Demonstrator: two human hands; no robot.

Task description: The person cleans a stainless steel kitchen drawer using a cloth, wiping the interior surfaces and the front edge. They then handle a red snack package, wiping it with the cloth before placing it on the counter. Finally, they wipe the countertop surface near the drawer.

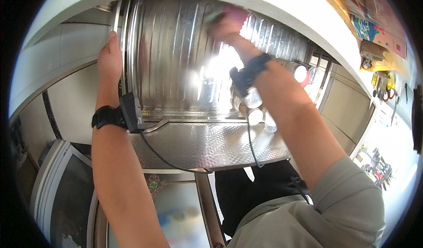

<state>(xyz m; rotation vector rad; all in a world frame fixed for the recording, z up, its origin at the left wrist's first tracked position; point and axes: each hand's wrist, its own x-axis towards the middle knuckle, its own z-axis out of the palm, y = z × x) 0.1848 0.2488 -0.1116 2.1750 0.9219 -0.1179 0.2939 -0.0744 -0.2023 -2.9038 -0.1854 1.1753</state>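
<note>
My left hand grips the metal rail along the left side of a ridged stainless-steel surface, thumb lying along it. Near the far side of that surface is my right hand, blurred by motion. A pink cloth is in it; blur hides the fingers and the cloth's exact shape. Each wrist carries a black strap with a small device. Under my right forearm, several cylindrical containers with pale ends stand or lie on the steel; which one I cannot tell.
A white shelf edge arches across the top. In front runs a patterned metal ledge, crossed by black cables. Packets and scissors are at right. A dark-paned framed panel stands lower left.
</note>
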